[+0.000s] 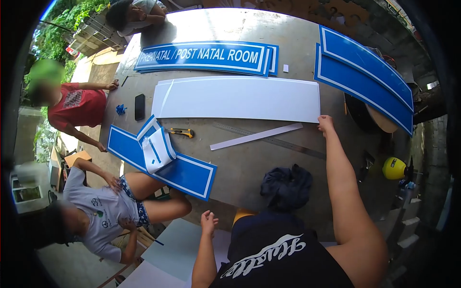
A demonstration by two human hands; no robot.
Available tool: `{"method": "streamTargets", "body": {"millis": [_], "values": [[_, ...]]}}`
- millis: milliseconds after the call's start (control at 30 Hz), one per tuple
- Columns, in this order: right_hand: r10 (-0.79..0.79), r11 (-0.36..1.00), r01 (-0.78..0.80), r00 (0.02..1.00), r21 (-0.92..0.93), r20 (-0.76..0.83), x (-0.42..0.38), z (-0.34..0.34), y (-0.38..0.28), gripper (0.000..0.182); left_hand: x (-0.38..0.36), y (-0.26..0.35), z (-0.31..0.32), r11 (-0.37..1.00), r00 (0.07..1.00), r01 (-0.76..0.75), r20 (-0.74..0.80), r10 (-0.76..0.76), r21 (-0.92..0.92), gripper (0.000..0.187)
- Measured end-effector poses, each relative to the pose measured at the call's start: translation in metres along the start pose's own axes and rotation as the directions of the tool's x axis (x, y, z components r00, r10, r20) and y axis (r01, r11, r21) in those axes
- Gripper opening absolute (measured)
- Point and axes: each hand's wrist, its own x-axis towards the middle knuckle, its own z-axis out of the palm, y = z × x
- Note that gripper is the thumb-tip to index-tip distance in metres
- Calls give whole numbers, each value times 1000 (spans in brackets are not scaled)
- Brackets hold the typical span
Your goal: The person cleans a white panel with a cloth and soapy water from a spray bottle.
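White board: long, blank, flat across the middle of the bench, long edge toward the person. Right hand at its near right corner, fingers curled onto the edge, touching it; pinching or merely pressing, cannot tell. Left hand well apart, at the near edge of the bench, fingers loosely spread, holding nothing.

Just beside the board, on the near side: narrow white strip, angled, and a long metal ruler under its right end. Left of the strip, a yellow utility knife. Further left, a black phone and a small blue scrap.

Beyond the board: blue sign lettered "PRE-NATAL / POST NATAL ROOM", stacked on another blue panel. At the right edge, two blue white-bordered panels overlapping, overhanging the bench. At the left near corner, another blue panel with peeled white backing sheets on top. Dark cloth bundled near the person's chest.

Off to the right, a yellow tool. Along the left side of the bench, three other people.
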Motion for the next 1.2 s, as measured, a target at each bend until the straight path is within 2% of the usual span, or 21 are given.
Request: {"method": "streamTargets", "body": {"millis": [67,100,133,167,200,233,333,467,500,633,733,833,933,1033,1133,1200], "values": [[4,999,-2,998,46,-55,-2,0,-4,22,-4,-8,-11,999,999,49,-9,-49,13,36],[13,1000,-13,1000,2,9,-3,-4,-4,21,-4,-14,-16,998,998,58,4,-58,39,36],[41,997,-45,997,-64,-58,2,-1,0,23,-4,-18,-18,996,998,66,12,-67,65,36],[4,992,-16,996,-127,-95,10,4,6,26,-7,-19,-15,994,997,66,40,-70,91,35],[49,989,-59,996,-133,-77,-5,-1,-8,29,-10,-19,-15,992,996,64,56,-71,112,35],[-26,974,-1,993,-226,-117,-13,-1,-15,31,-11,-18,-14,990,996,62,62,-71,129,35],[31,949,-58,995,-311,-90,-24,-2,-29,32,-10,-13,-8,979,989,5,142,-35,201,35],[-11,943,-36,990,-331,-139,-48,-6,-42,29,-9,7,1,969,979,-77,204,28,236,33],[-3,945,-37,993,-326,-121,-50,-7,-43,34,-14,17,5,968,977,-95,207,46,234,33],[-55,968,13,985,-251,-162,-43,1,-29,48,-11,26,8,963,971,-142,223,90,230,32],[-33,989,10,987,-145,-158,-30,10,-15,50,-8,21,8,960,972,-134,219,79,245,31],[67,998,-67,995,6,-78,-17,11,-9,50,-11,16,8,957,979,-74,202,17,279,32],[-20,987,20,1000,160,0,-44,-9,-22,50,-9,11,8,960,978,-52,207,-7,277,32],[31,956,-64,993,287,116,-35,-7,-15,48,-11,19,14,971,976,-43,217,-10,237,32],[49,937,-135,964,321,260,-43,-17,-12,45,-10,43,33,990,960,-54,279,16,130,36],[-18,850,-147,952,507,306,-66,-20,-14,40,-10,69,58,997,937,-69,344,56,26,39]]}}
